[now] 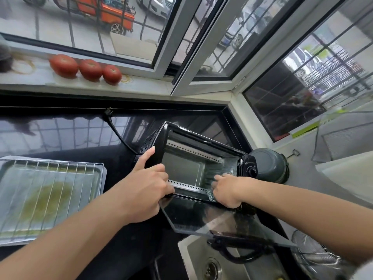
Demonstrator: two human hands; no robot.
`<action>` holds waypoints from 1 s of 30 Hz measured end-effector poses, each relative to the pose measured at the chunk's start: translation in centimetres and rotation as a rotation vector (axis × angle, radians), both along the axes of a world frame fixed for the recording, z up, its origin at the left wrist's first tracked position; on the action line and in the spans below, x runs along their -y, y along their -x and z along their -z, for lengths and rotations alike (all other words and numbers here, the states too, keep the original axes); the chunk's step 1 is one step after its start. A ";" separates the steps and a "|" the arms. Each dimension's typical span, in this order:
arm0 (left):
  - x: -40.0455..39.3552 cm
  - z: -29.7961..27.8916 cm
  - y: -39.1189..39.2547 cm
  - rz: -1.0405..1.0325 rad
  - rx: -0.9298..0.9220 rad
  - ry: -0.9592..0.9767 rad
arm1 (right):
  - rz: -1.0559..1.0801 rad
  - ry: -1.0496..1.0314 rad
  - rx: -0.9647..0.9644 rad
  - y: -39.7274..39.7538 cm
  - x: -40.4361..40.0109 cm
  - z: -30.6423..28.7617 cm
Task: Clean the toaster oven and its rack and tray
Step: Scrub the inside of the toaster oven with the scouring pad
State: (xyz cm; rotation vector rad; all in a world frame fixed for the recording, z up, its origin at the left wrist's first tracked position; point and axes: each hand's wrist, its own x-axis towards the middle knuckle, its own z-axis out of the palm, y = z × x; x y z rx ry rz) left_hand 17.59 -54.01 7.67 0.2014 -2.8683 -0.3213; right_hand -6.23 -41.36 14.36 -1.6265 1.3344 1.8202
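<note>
- Wire rack lies on the stained metal tray, well left of the fingers, unwashed.
- Left hand grips the black toaster oven by its left frame.
- Right hand clenches a silvery scouring pad at the cavity's right; interior scrubbing seems under way, and next calls for reaching deeper.

Black toaster oven on a black worktop; silver tray stained yellow-green; three red tomatoes.

text: none readable | toaster oven: marks around the knob on its right-hand panel too small and blurred to read | outside, beyond the window above the oven: no legible sign or plate
</note>
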 end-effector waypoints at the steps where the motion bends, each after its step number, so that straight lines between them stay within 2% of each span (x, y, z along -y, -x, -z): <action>1: 0.0 0.0 0.0 0.000 -0.007 -0.005 | 0.002 0.011 -0.001 0.0 0.0 0.2; 7: 0.4 -0.2 0.4 -0.001 -0.026 -0.022 | -0.153 0.085 -0.029 -0.2 -0.9 -2.5; 11: 0.5 -0.1 0.3 0.006 -0.038 -0.020 | -0.151 0.156 -0.086 1.2 0.1 -0.4; 15: -0.3 -0.1 -0.5 0.033 0.008 -0.020 | 0.018 -0.009 0.005 2.8 3.5 4.4; 20: -0.3 -0.4 -0.4 0.013 0.001 -0.039 | -0.044 -0.133 0.054 3.0 5.7 6.8; 30: -0.8 -0.1 -0.7 -0.019 -0.012 0.027 | -0.099 0.009 0.033 -0.5 -0.8 -3.0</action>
